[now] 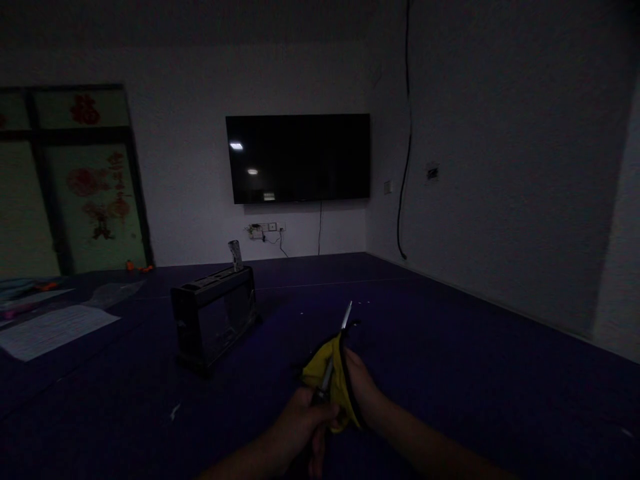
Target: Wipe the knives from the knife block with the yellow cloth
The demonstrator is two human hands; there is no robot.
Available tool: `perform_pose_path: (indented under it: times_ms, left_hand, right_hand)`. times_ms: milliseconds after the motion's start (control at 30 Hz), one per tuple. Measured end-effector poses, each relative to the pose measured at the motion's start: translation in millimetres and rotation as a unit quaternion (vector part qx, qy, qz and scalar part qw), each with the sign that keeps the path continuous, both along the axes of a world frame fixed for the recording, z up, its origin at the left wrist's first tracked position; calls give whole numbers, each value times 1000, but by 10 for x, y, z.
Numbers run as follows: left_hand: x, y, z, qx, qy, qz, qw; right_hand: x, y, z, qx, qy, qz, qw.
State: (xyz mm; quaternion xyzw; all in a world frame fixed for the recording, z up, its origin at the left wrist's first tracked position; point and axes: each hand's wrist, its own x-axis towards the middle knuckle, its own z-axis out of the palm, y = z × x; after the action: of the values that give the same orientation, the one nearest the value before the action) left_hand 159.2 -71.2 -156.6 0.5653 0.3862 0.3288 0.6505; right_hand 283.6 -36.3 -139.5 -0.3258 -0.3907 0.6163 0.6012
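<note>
Near a black case [186, 327], contents unclear, left hand [299, 421] grips a tool [327, 375], right hand [364, 388] yellow cloth [341, 383].

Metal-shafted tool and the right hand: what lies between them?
The yellow cloth, dark along its edge, lies between the metal-shafted tool and the right hand, as the head view shows.

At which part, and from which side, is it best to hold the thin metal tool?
Probably hold the metal tool by its dark handle, coming from the person's side, as the left hand does. The handle is at the near end; the thin rod slants away to a narrow tip, and the yellow cloth covers part of it.
</note>
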Motion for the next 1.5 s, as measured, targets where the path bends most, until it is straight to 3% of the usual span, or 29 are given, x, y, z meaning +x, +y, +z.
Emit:
perform_pose_path:
  times_ms: [200,467,667,1033,1267,1500]
  left_hand:
    - [10,-22,-65,44,35,31,998]
    - [-66,-19,-28,99,54,52,992]
    - [-61,17,-44,56,39,4,998]
    - [-34,-17,-1,71,45,17,996]
    - [-12,-43,60,68,54,24,996]
    - [-14,12,-4,62,57,13,996]
  right_hand:
    - [67,45,70,11,0,-23,1000]
    - [83,45,59,36,-7,-29,999]
    - [61,48,19,38,-15,-25,999]
    - [22,10,-2,37,3,6,999]
    - [45,86,-26,40,1,-18,999]
    - [144,198,-3,47,1,-53,997]
